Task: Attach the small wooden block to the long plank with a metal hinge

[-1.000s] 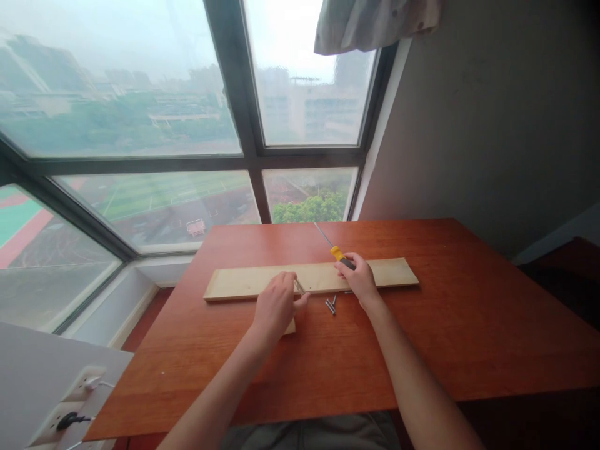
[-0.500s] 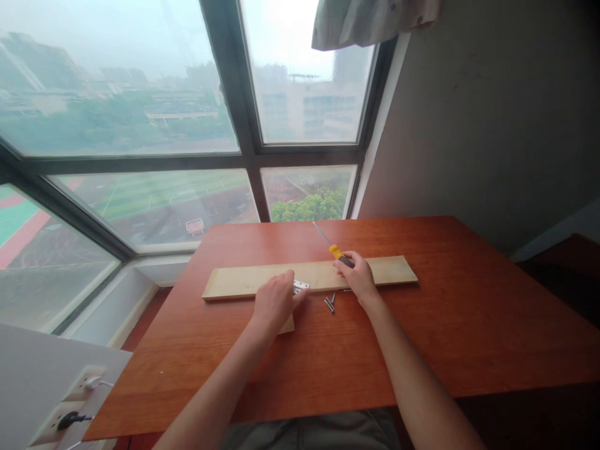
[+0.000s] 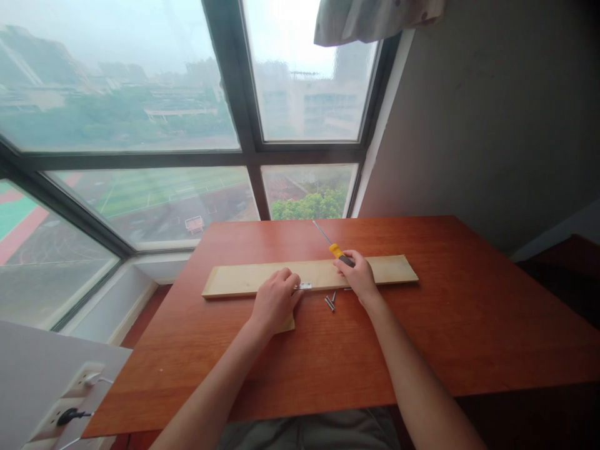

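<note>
My right hand (image 3: pixel 357 272) is closed around the dark grip of a screwdriver (image 3: pixel 335 251) with a yellow collar, its shaft slanting up and left over the table. My left hand (image 3: pixel 276 297) pinches a small silver hinge (image 3: pixel 304 286) at the near edge of a long pale wooden board (image 3: pixel 323 273); the fingers hide part of the hinge. Under the left hand lies a shorter piece of wood (image 3: pixel 287 325), mostly covered. Several screws (image 3: pixel 330 304) rest on the table between my hands, and another thin metal piece shows by the right wrist.
The reddish-brown wooden table (image 3: pixel 328 369) reaches to the window frame (image 3: pixel 255 156) at the back. A grey wall (image 3: pixel 459 125) stands to the right. Wall sockets with a black plug (image 3: pixel 70 417) are at the lower left, beside the table's edge.
My left hand has tilted the hinge down so it lies flatter against the board's near edge. My right hand and the screwdriver have hardly moved.
</note>
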### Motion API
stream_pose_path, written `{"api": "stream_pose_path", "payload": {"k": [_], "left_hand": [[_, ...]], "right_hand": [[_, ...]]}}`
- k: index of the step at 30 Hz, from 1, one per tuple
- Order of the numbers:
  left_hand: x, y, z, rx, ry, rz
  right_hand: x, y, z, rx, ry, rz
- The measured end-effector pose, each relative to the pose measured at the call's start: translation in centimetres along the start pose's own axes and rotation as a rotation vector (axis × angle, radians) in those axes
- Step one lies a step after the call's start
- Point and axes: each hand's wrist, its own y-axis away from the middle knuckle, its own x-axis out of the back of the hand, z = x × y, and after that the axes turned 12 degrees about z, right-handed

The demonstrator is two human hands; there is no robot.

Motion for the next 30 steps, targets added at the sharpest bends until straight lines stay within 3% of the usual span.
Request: {"api": "stream_pose_path", "payload": {"k": [23, 30], "left_hand": [[-0.2, -0.4, 0.9, -0.025, -0.010, -0.031], [0.6, 0.0, 1.6, -0.159, -0.001, -0.004]], "right_hand": [[0.1, 0.1, 0.0, 0.019, 0.016, -0.002], [0.0, 0.1, 0.0, 0.015, 0.005, 0.005]]}}
